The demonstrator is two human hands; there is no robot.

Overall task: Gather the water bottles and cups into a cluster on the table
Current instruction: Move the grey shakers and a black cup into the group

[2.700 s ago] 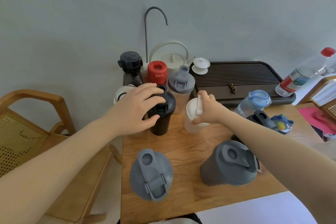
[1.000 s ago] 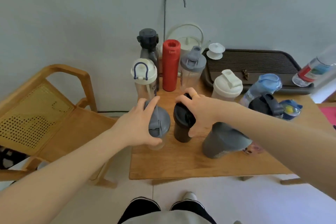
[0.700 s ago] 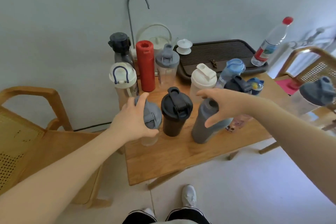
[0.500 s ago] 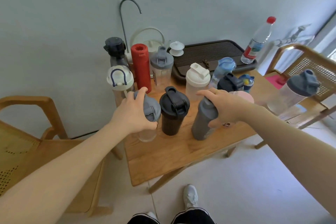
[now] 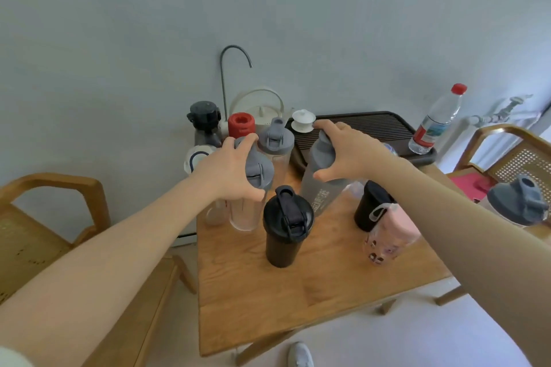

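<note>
My left hand [image 5: 228,171] grips the grey lid of a clear shaker bottle [image 5: 252,188] near the table's left edge. My right hand [image 5: 346,155] grips the top of a dark grey shaker bottle [image 5: 320,191], which tilts toward the tea tray. A black shaker cup [image 5: 286,228] stands alone in front of both. Behind my left hand cluster a red bottle [image 5: 241,125], a dark bottle with a black cap [image 5: 204,118], a clear grey-lidded shaker [image 5: 275,141] and a white-lidded bottle [image 5: 195,156]. A pink bottle [image 5: 387,237] and a black cup [image 5: 369,205] stand under my right forearm.
The small wooden table [image 5: 298,292] stands against a grey wall. A dark slatted tea tray [image 5: 372,128] with a white lidded cup [image 5: 303,119] fills its back right. A red-capped water bottle [image 5: 435,122] rests on the tray's corner. Wooden chairs [image 5: 59,217] flank the table; another grey-lidded shaker [image 5: 521,202] is at right.
Both hands have carried their shakers away from me toward the back cluster. The dark grey shaker now tilts near the tray. The black cup stays in place, now in front.
</note>
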